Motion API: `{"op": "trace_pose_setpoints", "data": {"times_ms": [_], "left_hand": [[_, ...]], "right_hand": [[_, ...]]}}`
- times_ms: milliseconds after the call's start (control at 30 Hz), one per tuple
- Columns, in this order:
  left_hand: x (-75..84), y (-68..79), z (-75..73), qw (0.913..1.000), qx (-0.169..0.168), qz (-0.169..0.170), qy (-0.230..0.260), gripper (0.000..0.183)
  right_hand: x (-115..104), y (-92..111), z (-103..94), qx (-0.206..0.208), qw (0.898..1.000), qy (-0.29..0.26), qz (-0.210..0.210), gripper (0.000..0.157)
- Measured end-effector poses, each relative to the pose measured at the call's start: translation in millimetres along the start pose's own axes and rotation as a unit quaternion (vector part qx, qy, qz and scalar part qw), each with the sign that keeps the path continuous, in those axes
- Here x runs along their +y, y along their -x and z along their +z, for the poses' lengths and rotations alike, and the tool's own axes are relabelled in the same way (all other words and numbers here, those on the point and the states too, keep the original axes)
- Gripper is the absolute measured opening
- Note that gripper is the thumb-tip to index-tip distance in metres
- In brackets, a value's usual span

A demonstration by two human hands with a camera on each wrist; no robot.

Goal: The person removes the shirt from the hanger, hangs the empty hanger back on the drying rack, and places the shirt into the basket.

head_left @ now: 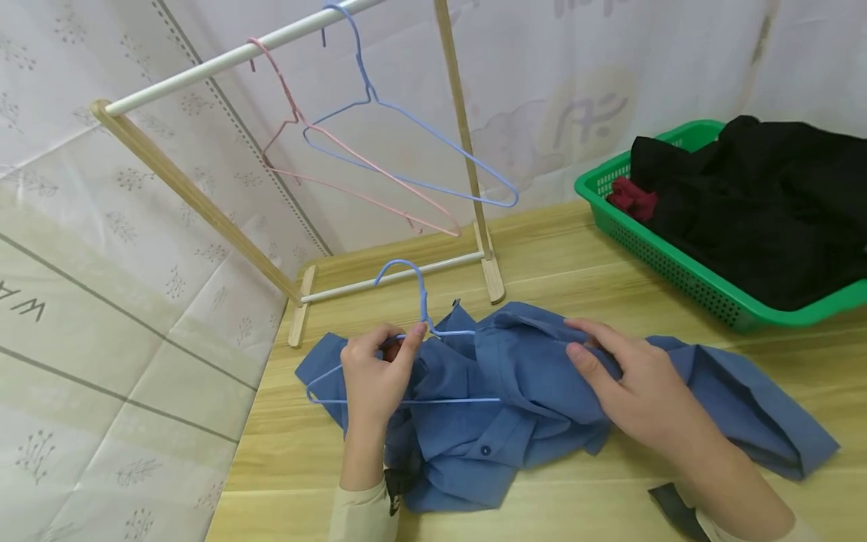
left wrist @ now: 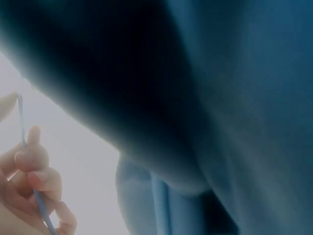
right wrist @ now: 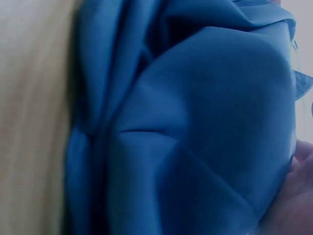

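Note:
A blue shirt (head_left: pixel 542 376) with a dark button lies bunched on the table, one sleeve spread to the right. The left hand (head_left: pixel 375 369) grips a blue wire hanger (head_left: pixel 423 301) just below its hook. The hanger's right end is hidden inside the shirt; its left end shows bare over the cloth. On the right, the right hand (head_left: pixel 640 380) pinches the shirt between thumb and fingers. In the left wrist view, fingers curl round the hanger wire (left wrist: pixel 41 208). Folds of the shirt (right wrist: pixel 220 112) fill most of the right wrist view.
Behind the shirt stands a rack with a white rail (head_left: pixel 203 71) and wooden posts. A pink hanger (head_left: pixel 366 162) and another blue hanger (head_left: pixel 440 139) hang from it. At the right is a green basket (head_left: pixel 677 271) holding black cloth (head_left: pixel 765 203) and a dark red cloth (head_left: pixel 631 199).

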State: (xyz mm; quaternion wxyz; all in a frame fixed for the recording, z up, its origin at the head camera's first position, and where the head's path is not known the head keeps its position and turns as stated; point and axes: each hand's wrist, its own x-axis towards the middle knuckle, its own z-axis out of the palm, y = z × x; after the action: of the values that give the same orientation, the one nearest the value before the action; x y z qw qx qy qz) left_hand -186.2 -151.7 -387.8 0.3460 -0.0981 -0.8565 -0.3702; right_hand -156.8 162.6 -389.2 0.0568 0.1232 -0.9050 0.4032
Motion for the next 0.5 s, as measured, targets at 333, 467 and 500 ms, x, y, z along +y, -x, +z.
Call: {"op": "trace_pose_setpoints", "data": {"times_ms": [333, 467, 500], "left_hand": [[22.4, -1.2, -8.9, 0.9999, -0.004, -0.012, 0.003, 0.029], [25.5, -3.1, -12.6, 0.9999, 0.0, 0.002, 0.015, 0.029], [25.8, -3.3, -13.8, 0.9999, 0.001, 0.003, 0.016, 0.029]], "right_hand": [[-15.2, 0.2, -1.8, -0.02, 0.995, 0.093, -0.033, 0.044], [-13.5, 0.8, 0.1, 0.013, 0.993, 0.09, -0.078, 0.023], [-13.1, 0.8, 0.7, 0.023, 0.991, 0.091, -0.092, 0.018]]}}
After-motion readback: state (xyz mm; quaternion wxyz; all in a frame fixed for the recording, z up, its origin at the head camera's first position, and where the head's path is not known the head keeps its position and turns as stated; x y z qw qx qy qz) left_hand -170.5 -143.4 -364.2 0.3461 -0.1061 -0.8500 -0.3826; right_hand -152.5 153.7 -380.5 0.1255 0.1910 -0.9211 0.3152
